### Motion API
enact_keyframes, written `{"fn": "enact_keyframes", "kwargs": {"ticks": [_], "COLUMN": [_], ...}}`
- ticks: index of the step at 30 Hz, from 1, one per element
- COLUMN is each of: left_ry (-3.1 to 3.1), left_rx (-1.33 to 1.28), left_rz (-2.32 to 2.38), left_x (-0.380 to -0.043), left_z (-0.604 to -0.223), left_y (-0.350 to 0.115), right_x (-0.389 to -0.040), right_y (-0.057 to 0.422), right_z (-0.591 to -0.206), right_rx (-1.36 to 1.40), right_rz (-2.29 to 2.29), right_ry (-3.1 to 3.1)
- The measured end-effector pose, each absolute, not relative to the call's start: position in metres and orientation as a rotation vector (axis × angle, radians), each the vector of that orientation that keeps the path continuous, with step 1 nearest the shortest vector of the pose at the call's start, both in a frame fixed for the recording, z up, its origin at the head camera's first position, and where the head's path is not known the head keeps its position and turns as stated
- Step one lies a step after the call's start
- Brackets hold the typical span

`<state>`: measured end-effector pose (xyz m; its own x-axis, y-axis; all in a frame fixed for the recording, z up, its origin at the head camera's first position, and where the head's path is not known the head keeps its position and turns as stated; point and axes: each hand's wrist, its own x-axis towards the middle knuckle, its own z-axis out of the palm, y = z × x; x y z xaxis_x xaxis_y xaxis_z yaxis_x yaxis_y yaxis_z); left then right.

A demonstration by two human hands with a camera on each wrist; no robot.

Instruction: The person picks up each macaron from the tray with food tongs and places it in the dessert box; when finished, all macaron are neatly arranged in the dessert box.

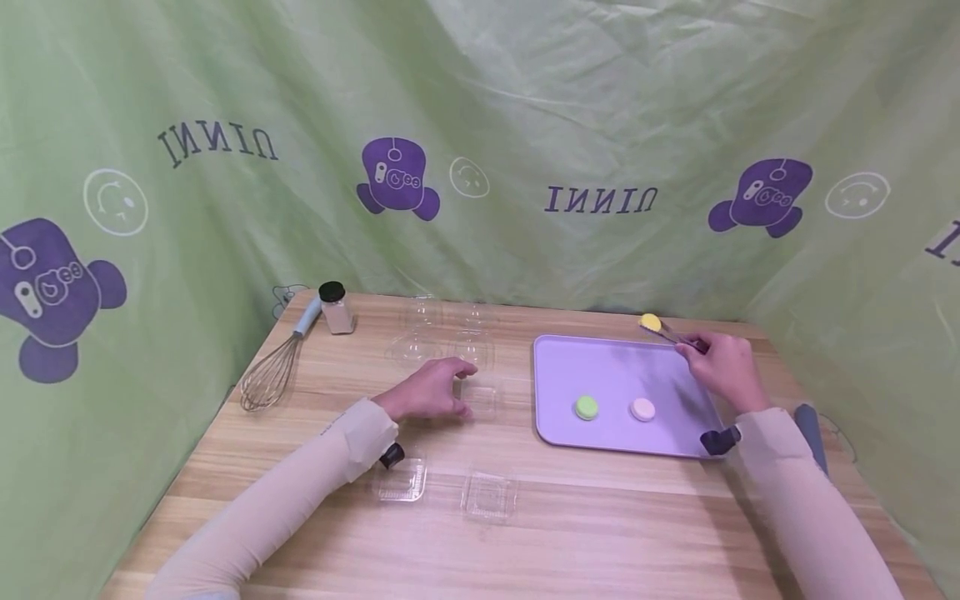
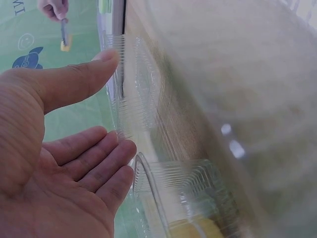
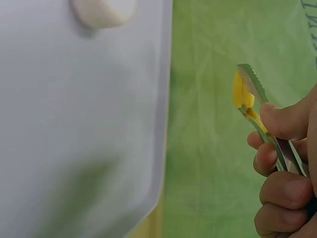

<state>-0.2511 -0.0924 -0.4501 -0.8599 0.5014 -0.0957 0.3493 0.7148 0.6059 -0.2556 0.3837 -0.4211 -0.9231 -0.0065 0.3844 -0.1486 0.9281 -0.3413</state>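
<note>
My right hand (image 1: 723,367) grips metal tongs (image 1: 678,337) above the far right corner of a lilac tray (image 1: 607,367). A yellow macaron (image 1: 650,322) is pinched between the serrated tips, also visible in the right wrist view. On the tray lie a green macaron (image 1: 587,407) and a pink macaron (image 1: 642,409). Left of it, my left hand (image 1: 431,389) has thumb and fingers spread apart around nothing, right by a clear plastic box (image 1: 482,398). In the left wrist view, something yellow (image 2: 195,229) shows through ribbed clear plastic (image 2: 173,178).
More clear plastic packaging lies behind the left hand (image 1: 414,346) and in front of it (image 1: 489,496). At the far left are a whisk (image 1: 272,373) and a black-lidded jar (image 1: 337,310). A blue-grey rod-like object (image 1: 812,435) lies by the right edge. Green curtain (image 1: 495,250) encloses the table.
</note>
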Motion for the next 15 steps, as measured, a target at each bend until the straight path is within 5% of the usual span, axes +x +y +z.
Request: {"fn": "enact_keyframes", "kwargs": {"ticks": [15], "left_ry": [2.640], "left_rx": [0.640], "left_rz": [0.884], "left_x": [-0.249], "left_z": [-0.445], "left_y": [-0.091], "right_x": [-0.258], "right_y": [0.346], "right_z": [-0.391], "right_rx": [0.248], "right_rz": [0.538], "right_ry": [-2.446]}}
